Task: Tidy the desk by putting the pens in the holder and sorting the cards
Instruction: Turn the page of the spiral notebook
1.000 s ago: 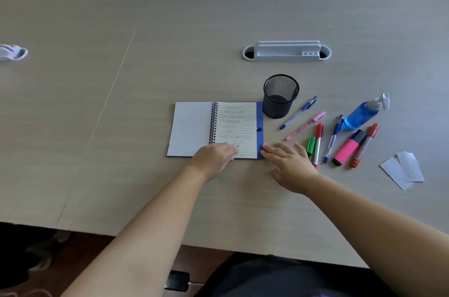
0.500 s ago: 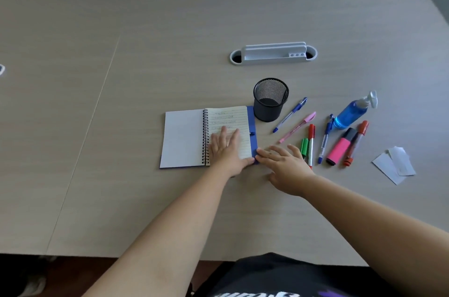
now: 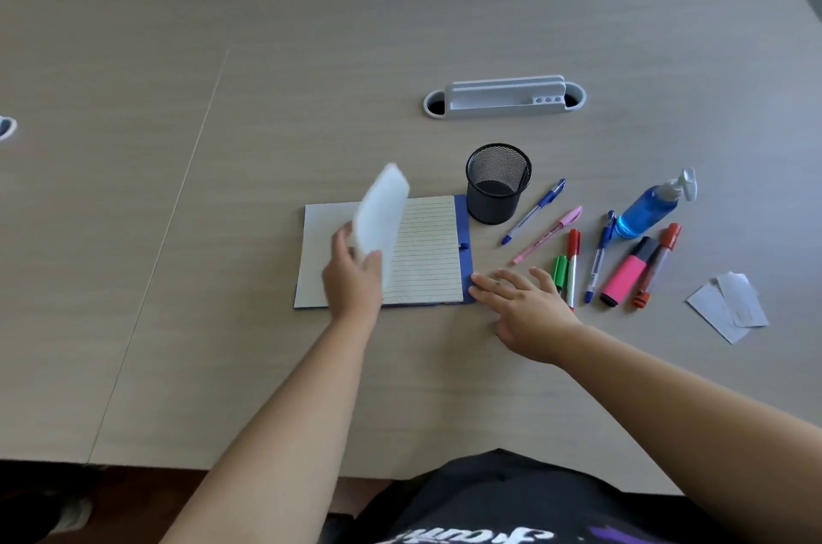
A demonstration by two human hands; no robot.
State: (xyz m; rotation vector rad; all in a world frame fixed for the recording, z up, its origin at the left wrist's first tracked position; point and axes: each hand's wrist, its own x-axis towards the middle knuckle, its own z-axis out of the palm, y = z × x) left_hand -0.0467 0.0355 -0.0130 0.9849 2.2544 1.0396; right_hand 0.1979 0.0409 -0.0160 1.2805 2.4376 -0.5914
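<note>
None of the pens [image 3: 533, 212] are in the mesh holder [image 3: 498, 183] yet; they're fanned out on the desk just right of it, with the cards [image 3: 727, 305] lying further right. My left hand [image 3: 353, 281] pinches a wad of notebook [image 3: 427, 249] pages, mid-flip, probably to close it out of the way. My right hand [image 3: 525, 301] lies flat, fingers spread, holding nothing, touching the blue cover's edge, I guess so it won't slide.

Surface: pale wood-grain desk [image 3: 267, 343]
Centre: open blue-covered spiral notebook [image 3: 427, 249]; black mesh pen holder [image 3: 497, 185] just beside it
Right: loose pens and markers; blue spray bottle [image 3: 649, 207]; two white cards [image 3: 729, 305]
Far: grey plastic organiser tray [image 3: 505, 98]
</note>
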